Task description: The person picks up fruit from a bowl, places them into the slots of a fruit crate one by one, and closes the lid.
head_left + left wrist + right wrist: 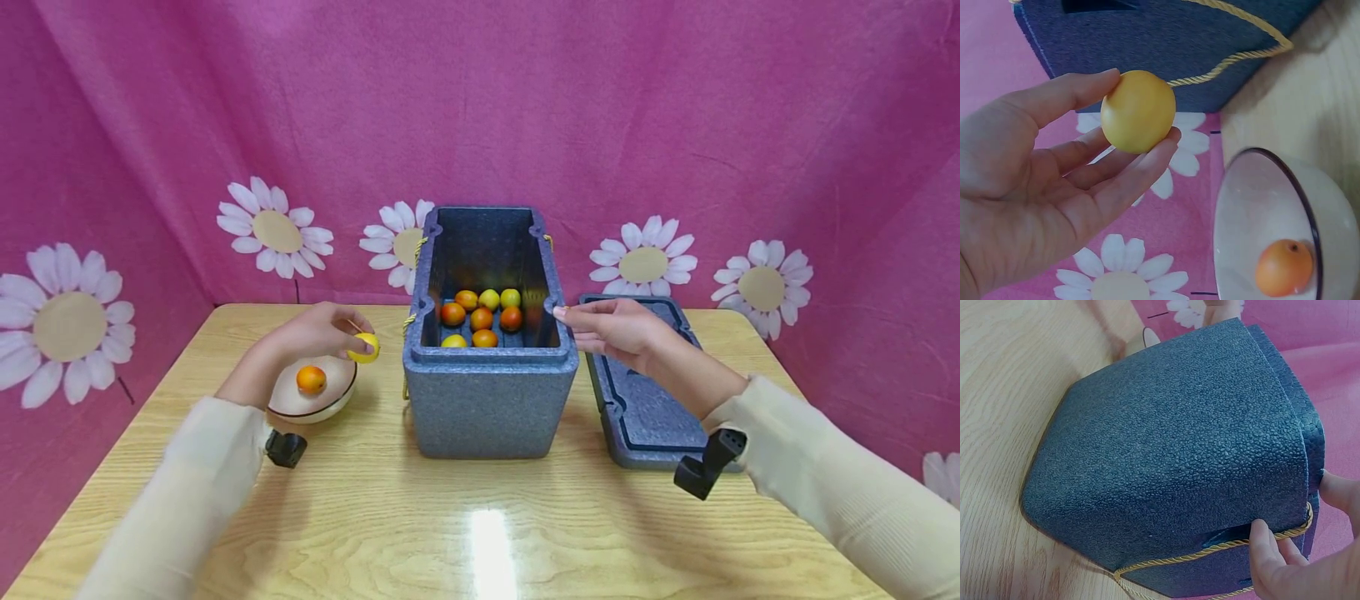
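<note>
My left hand (318, 333) pinches a round yellow fruit (1138, 112) between thumb and fingertips, above the right side of a white bowl (335, 406) with a dark rim. One orange fruit (311, 380) lies in that bowl. To the right stands a tall grey foam box (487, 408) without its lid, several red, orange and yellow fruits (482, 318) on its floor. My right hand (622, 329) holds the box's right rim. Its thumb (1338, 487) is at the top edge and its fingers (1261, 544) lie against the outer wall.
The grey box lid (660, 408) lies flat on the wooden table (375, 517) right of the box, partly under my right forearm. Yellow rope (1191, 557) loops along the box's sides. A pink curtain (480, 100) with white daisies hangs behind the table.
</note>
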Demonstrator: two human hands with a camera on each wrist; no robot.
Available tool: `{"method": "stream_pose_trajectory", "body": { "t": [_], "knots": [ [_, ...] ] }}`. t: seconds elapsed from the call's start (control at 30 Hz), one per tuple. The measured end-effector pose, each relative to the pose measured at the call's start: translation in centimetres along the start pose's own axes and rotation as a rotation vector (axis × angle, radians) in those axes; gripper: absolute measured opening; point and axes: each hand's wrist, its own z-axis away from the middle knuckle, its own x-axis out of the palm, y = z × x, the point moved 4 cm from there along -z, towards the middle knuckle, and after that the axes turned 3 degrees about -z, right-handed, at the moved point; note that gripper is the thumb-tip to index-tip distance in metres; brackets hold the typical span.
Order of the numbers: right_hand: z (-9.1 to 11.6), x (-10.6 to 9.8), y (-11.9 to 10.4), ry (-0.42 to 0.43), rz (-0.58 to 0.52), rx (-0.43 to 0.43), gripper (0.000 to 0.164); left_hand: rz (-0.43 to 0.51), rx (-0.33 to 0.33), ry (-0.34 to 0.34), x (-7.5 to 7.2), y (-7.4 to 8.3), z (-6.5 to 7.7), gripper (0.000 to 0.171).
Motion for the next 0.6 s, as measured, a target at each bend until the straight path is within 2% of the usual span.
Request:
{"method": "stream_pose_trajectory", "body": {
  "t": [0.33, 0.6],
  "knots": [
    [-0.2, -0.1, 0.1, -0.005, 0.002, -0.003, 0.070, -0.053, 0.054, 0.087, -1.2, 1.5, -0.8, 0.041],
    [-0.2, -0.1, 0.1, -0.023, 0.010, -0.013, 0.071, -0.053, 0.098, 0.116, -2.4, 3.1, -0.9, 0.037]
  ]
}}
